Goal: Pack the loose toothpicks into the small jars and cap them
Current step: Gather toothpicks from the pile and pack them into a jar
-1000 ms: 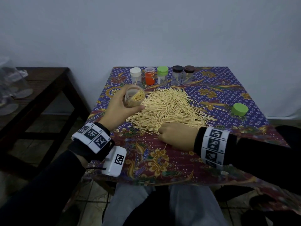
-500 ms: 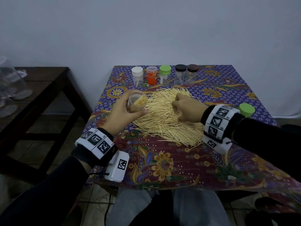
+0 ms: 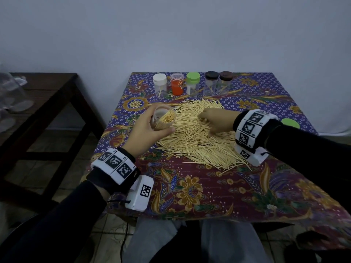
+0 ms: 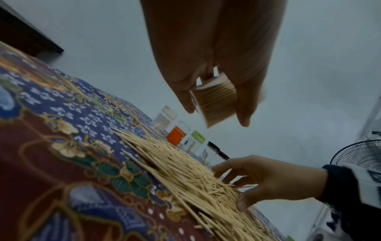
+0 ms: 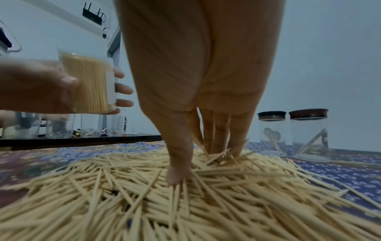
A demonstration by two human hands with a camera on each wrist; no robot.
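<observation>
**Left hand holding the open jar, right hand spreading into the toothpick heap**

You are sitting at the table, which is wearing a patterned cloth and lying under both of your hands. The toothpick heap is sprawling across the cloth between your two hands and running on under your right one. Your right hand is reaching palm-down into the far part of the heap, its fingers lying spread and nearly straight with their tips digging among the sticks and the thumb pressing down nearer you; no bundle is showing as gripped. Your left hand is curling its fingers and thumb round the open jar, holding it off the cloth, tilted toward your right hand and partly packed with toothpicks. Beyond both hands, five capped jars are standing in a row at the table's far edge. Past your right wrist, a loose green lid is lying on the cloth.
</observation>
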